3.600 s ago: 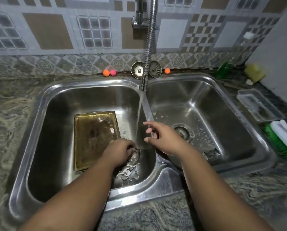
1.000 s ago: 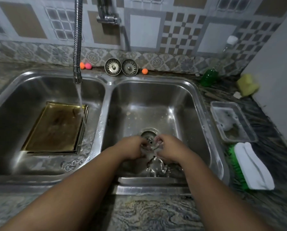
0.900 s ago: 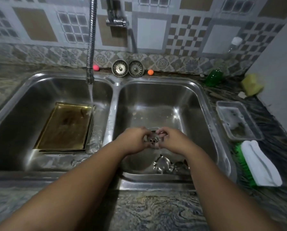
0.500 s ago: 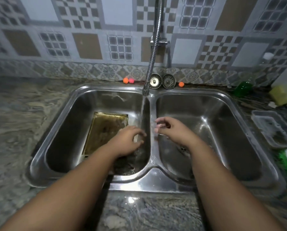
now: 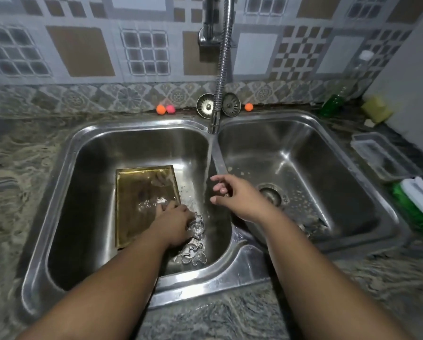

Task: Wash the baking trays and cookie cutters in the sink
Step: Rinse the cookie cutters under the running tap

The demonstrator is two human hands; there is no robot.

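A brass-coloured baking tray (image 5: pixel 141 197) lies flat in the left basin (image 5: pixel 92 173) of the double steel sink. Metal cookie cutters lie beside its right edge: one (image 5: pixel 197 225) at my left hand's fingertips, another (image 5: pixel 193 252) just below it. My left hand (image 5: pixel 175 224) reaches down onto the upper cutter, fingers curled on it. My right hand (image 5: pixel 235 195) hovers over the divider with its fingers spread and nothing in them. More cutters (image 5: pixel 313 224) rest at the front of the right basin (image 5: pixel 328 173). Water runs from the flexible tap (image 5: pixel 221 69) into the left basin.
Two strainer plugs (image 5: pixel 206 105) and small orange and pink balls (image 5: pixel 161 109) line the back ledge. A green soap bottle (image 5: pixel 333 104), a yellow sponge (image 5: pixel 376 109), a clear plastic container (image 5: pixel 382 155) and a green-and-white brush (image 5: pixel 419 204) stand on the right counter.
Both hands left the right basin, where they held a cutter together. My left hand dropped to the cutters in the left basin; my right hand came away with its fingers spread.
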